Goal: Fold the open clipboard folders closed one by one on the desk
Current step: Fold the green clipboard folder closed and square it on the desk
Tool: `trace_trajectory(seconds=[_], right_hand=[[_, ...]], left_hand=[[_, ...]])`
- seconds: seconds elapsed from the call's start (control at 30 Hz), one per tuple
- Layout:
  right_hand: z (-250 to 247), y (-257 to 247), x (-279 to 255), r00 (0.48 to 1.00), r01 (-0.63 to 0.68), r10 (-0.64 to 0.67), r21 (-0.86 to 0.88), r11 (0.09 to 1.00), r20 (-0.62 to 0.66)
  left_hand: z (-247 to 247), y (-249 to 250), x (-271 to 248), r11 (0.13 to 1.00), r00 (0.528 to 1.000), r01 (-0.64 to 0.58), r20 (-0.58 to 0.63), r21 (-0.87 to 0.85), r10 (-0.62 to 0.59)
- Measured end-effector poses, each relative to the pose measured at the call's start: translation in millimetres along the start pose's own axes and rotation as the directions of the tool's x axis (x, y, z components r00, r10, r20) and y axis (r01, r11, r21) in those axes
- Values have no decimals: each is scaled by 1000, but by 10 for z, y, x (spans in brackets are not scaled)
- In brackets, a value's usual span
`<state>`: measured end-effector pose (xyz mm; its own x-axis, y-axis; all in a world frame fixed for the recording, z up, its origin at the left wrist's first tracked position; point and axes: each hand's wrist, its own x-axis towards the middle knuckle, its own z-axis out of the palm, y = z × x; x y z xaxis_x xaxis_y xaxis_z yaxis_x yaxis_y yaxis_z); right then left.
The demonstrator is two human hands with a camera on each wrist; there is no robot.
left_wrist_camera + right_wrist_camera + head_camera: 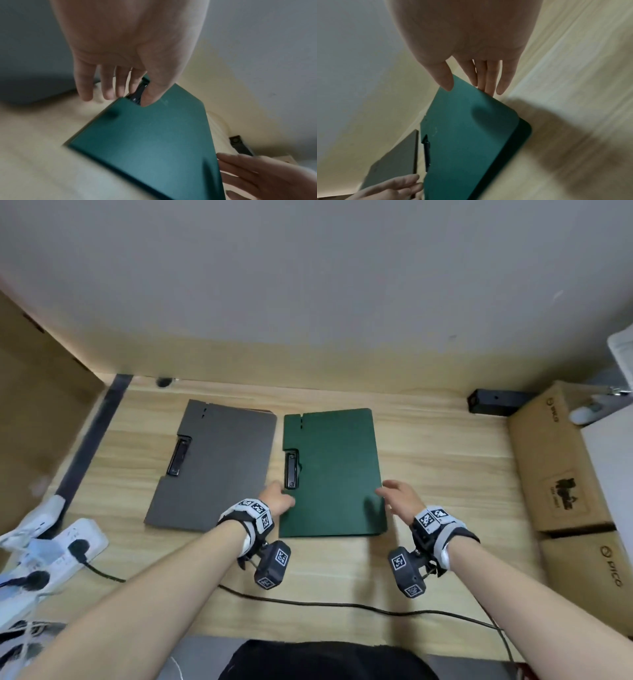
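While both hands sit at the green folder: it looks closed flat on the wooden desk (445, 474).
Green folder (335, 470): middle of the desk, thin, stiff, smooth, rounded corners, black clip (291, 470) at its 9 o'clock edge.
Grey folder (219, 460): just beside it at 9 o'clock, also closed.
Left hand (275, 499): fingers loose and straight, at the clip edge, holding nothing.
Right hand (399, 498): fingers straight, touching the 3 o'clock edge.
How it handles: likely light and a bit slippery; best held by a long edge.
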<state>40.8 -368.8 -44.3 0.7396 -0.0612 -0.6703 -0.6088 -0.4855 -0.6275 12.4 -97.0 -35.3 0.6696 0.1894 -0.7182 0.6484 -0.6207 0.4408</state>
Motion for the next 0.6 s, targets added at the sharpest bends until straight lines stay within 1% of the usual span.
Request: trace_trajectory(seconds=[0.03,0.13,0.23,0.33,0.43,0.53,0.6], right_hand=[[43,69,8,1000,-11,10,-40,999,-10],[174,193,33,998,-15,6,-142,990,-62],[238,203,76,993,-2,-28,-257,967,-112],[268,216,132,993,-6,-19,-207,978,-119],[336,222,117,992,-9,-11,-159,987,-126],[510,181,75,990,-3,-8,-79,997,-138],[686,80,73,992,22,-24,-24,999,-121]], left_hand=[[86,-87,62,1000,1000,25,-15,-8,-25],[270,-268,251,990,993,73,-86,-119,-83],[305,-324,353,968,987,107,-93,-227,-131],[258,-348,384,941,992,122,3,-315,-128],[142,-359,345,890,994,77,109,-450,-31],[-105,-422,276,853,994,30,101,-521,27],[-331,-520,224,845,995,-3,85,-535,57]])
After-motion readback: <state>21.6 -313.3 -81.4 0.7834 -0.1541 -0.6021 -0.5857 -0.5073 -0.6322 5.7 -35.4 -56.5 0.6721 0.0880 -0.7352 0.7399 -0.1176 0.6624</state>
